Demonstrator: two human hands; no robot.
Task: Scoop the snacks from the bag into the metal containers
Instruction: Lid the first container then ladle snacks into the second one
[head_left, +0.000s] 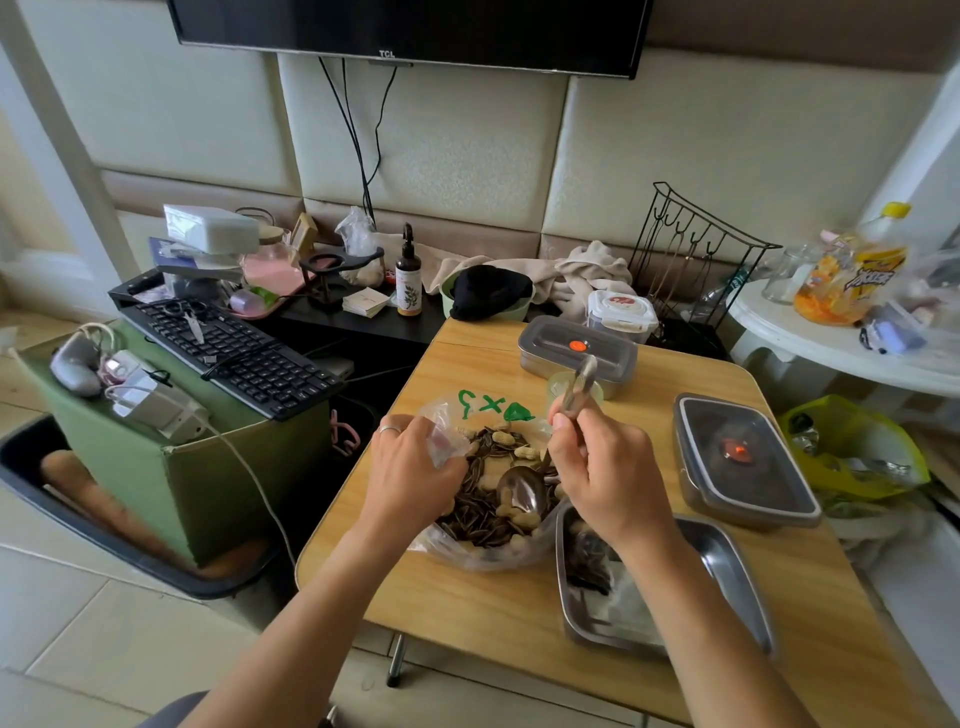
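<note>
A clear plastic bag (452, 410) with green writing lies open on the wooden table (467, 608), full of sunflower seeds and peanuts (480, 512). My left hand (410, 473) grips the bag's left edge. My right hand (605, 473) holds the handle of a metal spoon (522, 493), whose bowl rests down in the snacks. An open metal container (727, 566) sits right of the bag, under my right wrist, with some seeds in it. Two lidded metal containers stand farther off, one (743, 462) at the right and one (576, 348) at the back.
A small green cup (561, 387) stands behind the bag. A white plastic box (621, 309) sits at the table's far edge. A keyboard (228, 353) on a green box lies to the left, and a white side table (831, 338) with a bottle to the right.
</note>
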